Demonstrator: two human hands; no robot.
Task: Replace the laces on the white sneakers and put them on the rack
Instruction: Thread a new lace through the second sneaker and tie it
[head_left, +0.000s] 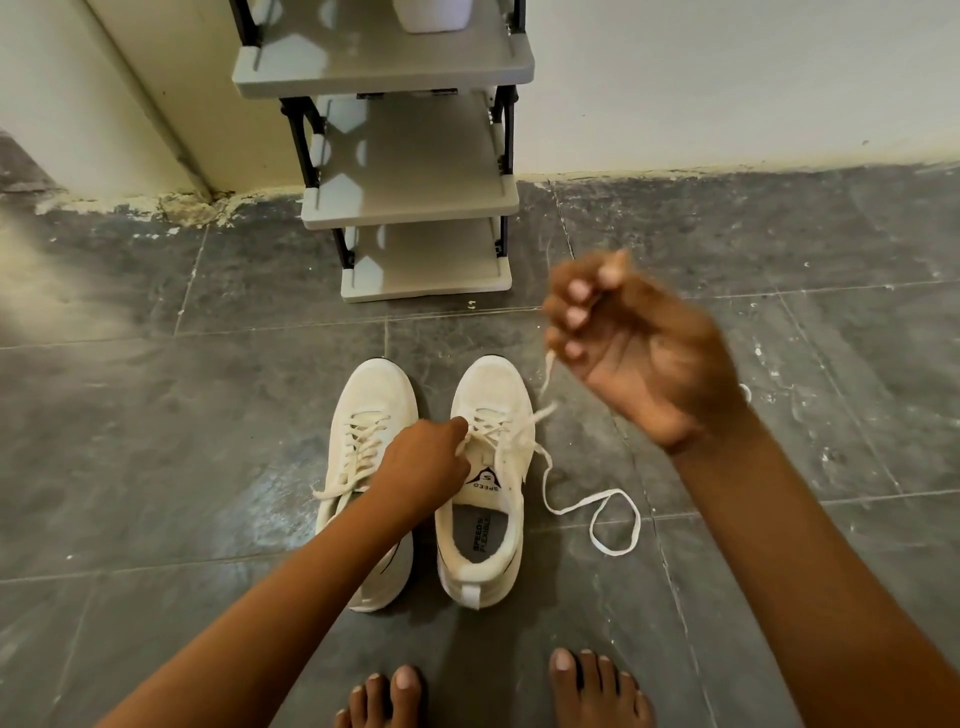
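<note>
Two white mesh sneakers sit side by side on the dark grey tiled floor (156, 415), toes aimed at the grey plastic shoe rack (415, 202) by the wall, heels toward the bare feet (597, 686), long axes running straight away from the person. The left hand (423, 467) is down on the right-hand sneaker (483, 483), fingers curled and pinching the crossings near the tongue, likely steadying the shoe against the pull. The right hand (634, 343) is raised and blurred, fingers closed around one end of the cream flat lace (592, 509), drawing it out of the eyelets, I'd judge. The slack loops on the tiles just beside that shoe. The left-hand sneaker (371, 457) is laced, ends loose. The lower rack shelves wait bare.
</note>
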